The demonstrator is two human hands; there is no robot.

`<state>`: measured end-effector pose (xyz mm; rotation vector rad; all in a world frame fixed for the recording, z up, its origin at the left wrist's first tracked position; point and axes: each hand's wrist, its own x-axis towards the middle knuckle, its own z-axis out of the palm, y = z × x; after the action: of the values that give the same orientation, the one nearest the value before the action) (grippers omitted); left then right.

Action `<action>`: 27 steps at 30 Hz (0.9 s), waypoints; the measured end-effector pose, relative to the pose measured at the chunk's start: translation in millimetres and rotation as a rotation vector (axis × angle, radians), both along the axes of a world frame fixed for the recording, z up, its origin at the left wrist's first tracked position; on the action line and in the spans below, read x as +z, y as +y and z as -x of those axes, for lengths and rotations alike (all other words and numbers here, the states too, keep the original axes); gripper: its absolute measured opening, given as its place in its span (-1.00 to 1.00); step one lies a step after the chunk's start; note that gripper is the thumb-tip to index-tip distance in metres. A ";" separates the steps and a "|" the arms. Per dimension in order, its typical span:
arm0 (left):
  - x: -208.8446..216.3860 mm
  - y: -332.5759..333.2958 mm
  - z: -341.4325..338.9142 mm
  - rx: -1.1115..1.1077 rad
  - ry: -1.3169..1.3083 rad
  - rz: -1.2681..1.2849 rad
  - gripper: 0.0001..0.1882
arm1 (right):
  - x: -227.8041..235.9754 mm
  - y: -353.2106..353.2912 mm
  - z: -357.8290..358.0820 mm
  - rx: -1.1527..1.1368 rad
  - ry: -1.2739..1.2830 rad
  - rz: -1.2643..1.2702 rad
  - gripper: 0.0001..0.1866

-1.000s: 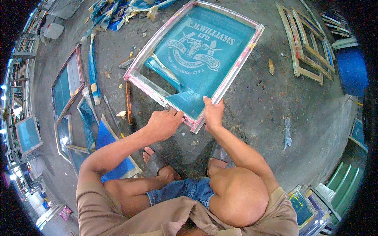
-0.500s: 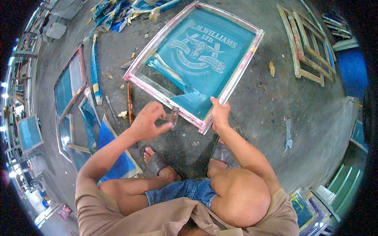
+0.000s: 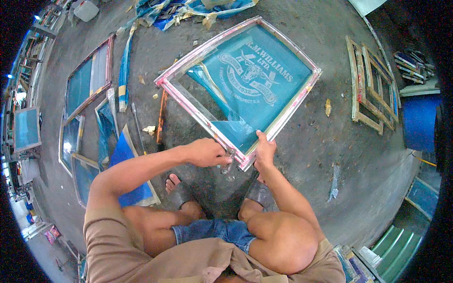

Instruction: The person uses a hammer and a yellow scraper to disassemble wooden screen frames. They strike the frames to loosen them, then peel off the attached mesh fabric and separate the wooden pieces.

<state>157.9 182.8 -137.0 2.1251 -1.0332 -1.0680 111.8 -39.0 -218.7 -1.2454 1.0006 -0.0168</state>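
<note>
A screen-printing frame (image 3: 191,112) with pink-stained white bars is tilted up in front of me. Its teal mesh (image 3: 250,108) bears a pale printed design and is cut loose along the near-left side, where a strip of it curls over and a gap shows the floor. My right hand (image 3: 265,150) grips the frame's near-right bar by the corner, thumb on top. Closed at the near bar, just left of that corner, my left hand (image 3: 206,152) holds a small flat metal blade (image 3: 229,159), blurred by motion.
On the left lie more screen frames (image 3: 87,78), a blue sheet (image 3: 123,158) and torn mesh strips. Crumpled blue mesh (image 3: 165,12) is heaped at the back. Bare wooden frames (image 3: 373,87) lie right, near a blue drum (image 3: 421,123). My sandalled feet are below the frame.
My left hand has moved right and nearer the frame's corner with the metal blade. The frame has turned slightly and shifted toward me, my right hand keeping its grip.
</note>
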 end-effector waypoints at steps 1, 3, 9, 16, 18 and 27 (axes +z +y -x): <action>3.1 -2.7 0.8 0.008 -0.015 -0.072 -0.45 | -1.5 2.2 -1.5 -0.006 -0.030 -0.005 -0.65; 9.4 -4.4 -0.1 0.028 -0.047 -0.214 -0.45 | -3.6 -4.5 -0.7 0.024 -0.007 0.007 -0.66; 5.7 13.5 -3.5 0.062 -0.021 -0.072 -0.44 | 13.1 -0.8 2.3 0.037 0.032 -0.024 -0.62; -0.8 3.8 14.1 0.154 0.205 -0.030 -0.50 | 10.0 -1.7 -1.0 0.101 0.044 -0.013 -0.56; 5.6 6.8 10.7 0.116 0.080 -0.113 -0.53 | 6.6 -4.8 4.8 0.093 -0.035 -0.062 -0.53; -7.4 20.2 1.5 0.082 0.105 -0.095 -0.61 | 1.8 -5.7 5.6 0.078 -0.057 -0.024 -0.60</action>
<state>156.3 203.0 -144.4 2.1413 -0.8544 -1.1963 106.2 -44.7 -216.9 -1.2550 0.9003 0.0205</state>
